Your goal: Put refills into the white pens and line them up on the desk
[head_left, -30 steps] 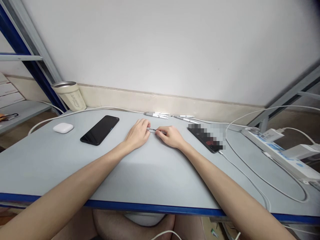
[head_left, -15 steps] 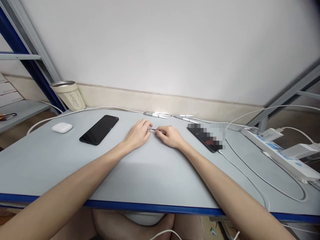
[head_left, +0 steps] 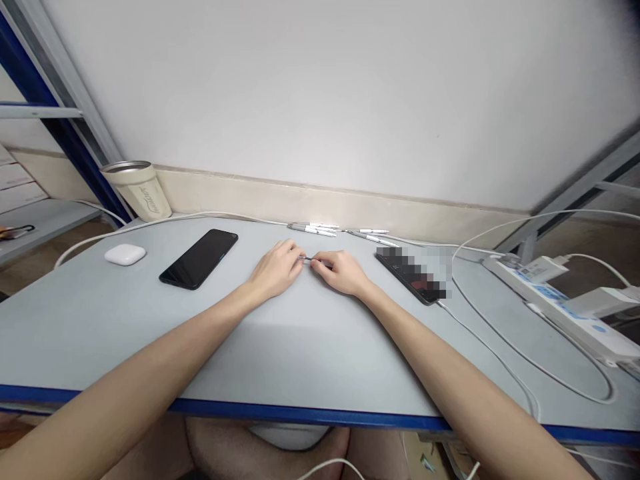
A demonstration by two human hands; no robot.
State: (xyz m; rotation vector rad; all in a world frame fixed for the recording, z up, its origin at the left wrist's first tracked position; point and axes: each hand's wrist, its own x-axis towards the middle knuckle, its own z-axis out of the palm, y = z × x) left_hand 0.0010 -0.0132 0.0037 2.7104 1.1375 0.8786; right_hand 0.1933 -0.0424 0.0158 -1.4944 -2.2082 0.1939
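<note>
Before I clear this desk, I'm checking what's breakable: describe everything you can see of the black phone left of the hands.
The black phone lies flat on the desk, its glossy, glass-like face up and unlit. It is slim, with rounded corners and a small bluish patch on its right edge. It sits slantwise, far end toward the right, between the white case and the left hand, apart from both. Only the desk is seen touching it.

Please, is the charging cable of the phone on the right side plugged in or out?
Plugged in, it appears: the white plug meets the near end of the phone.
</note>
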